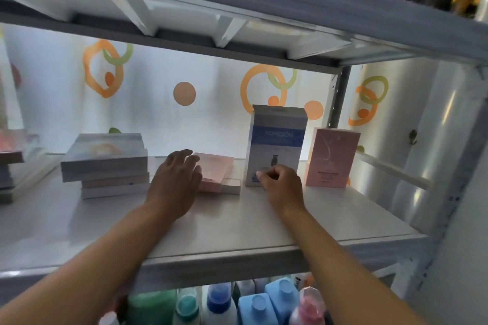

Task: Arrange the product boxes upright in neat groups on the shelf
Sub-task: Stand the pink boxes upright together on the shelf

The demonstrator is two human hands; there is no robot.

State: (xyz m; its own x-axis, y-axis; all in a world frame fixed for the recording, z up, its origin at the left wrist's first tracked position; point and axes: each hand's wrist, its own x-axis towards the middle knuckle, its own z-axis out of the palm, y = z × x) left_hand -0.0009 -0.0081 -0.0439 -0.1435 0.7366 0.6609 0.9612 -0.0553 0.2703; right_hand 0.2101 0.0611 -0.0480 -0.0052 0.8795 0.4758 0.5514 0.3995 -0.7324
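Note:
On the white shelf a tall blue-and-white box stands upright, with a pink box upright to its right. My right hand has its fingers curled at the blue box's lower front; whether it grips the box is unclear. A flat pink box lies on another flat box in the middle. My left hand reaches over its left edge with fingers spread and relaxed. A stack of flat boxes lies at the left.
The upper shelf hangs low overhead. A metal upright and a rail bound the right side. More flat boxes sit at far left. Bottles fill the shelf below.

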